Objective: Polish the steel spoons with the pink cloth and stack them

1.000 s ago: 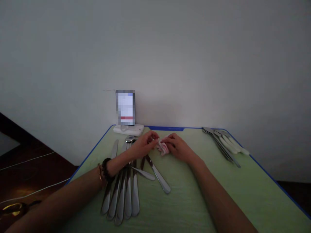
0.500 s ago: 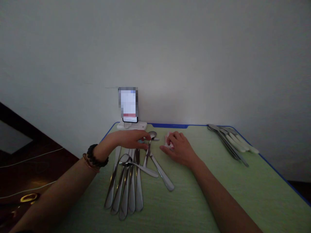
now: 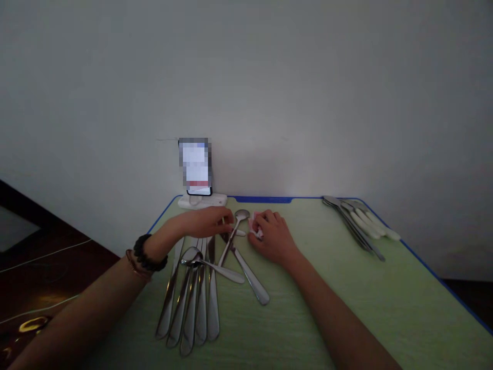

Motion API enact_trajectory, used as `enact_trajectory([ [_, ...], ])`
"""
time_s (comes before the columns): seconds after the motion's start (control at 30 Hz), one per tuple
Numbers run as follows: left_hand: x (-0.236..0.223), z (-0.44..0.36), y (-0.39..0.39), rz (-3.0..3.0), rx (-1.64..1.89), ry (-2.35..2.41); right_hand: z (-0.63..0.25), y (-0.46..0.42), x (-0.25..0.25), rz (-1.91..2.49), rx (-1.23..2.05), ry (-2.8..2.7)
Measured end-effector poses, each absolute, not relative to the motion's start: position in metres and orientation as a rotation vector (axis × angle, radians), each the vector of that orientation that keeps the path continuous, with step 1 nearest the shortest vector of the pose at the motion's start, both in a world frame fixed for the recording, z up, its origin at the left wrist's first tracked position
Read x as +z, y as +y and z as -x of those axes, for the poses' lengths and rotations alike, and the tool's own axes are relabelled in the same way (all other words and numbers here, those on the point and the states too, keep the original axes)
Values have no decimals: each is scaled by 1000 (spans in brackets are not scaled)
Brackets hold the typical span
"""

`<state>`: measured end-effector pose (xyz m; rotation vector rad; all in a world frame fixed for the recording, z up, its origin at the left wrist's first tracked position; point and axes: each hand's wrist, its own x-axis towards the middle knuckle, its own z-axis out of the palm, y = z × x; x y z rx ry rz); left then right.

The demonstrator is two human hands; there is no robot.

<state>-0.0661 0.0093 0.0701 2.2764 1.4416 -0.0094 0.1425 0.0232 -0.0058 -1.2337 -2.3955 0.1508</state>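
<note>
My left hand (image 3: pixel 208 221) hovers over the upper ends of a loose group of metal cutlery, thumb and fingers apart, with nothing seen between them. Just right of its fingertips lies a spoon (image 3: pixel 242 215), its bowl toward the wall. A knife-like handle (image 3: pixel 252 277) slants below it. Another spoon (image 3: pixel 191 255) rests across the forks and knives (image 3: pixel 187 329), which lie side by side with handles toward me. My right hand (image 3: pixel 274 237) has its fingers curled around a crumpled pink and white cloth (image 3: pixel 256 226), pressed to the table.
A phone (image 3: pixel 196 167) leans upright on a white stand (image 3: pixel 219 201) at the back edge. Cutlery with white handles (image 3: pixel 370 226) and grey metal pieces (image 3: pixel 352 226) lies at the back right. The green table (image 3: pixel 300 329) has a blue rim and meets the wall.
My left hand has drawn slightly away from the spoon, whose bowl and upper handle now show more. My right hand with the cloth is a little nearer to it. The view has shifted slightly right.
</note>
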Motion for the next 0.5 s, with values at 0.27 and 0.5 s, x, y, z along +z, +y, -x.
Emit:
enact_trajectory([
  [0.27, 49, 29, -7, -2459, -220, 1656, -142, 29, -4, 1413, 79, -2160],
  [0.5, 43, 5, -25, -2422, -281, 1841, -141, 32, -8, 1532, 61, -2041],
])
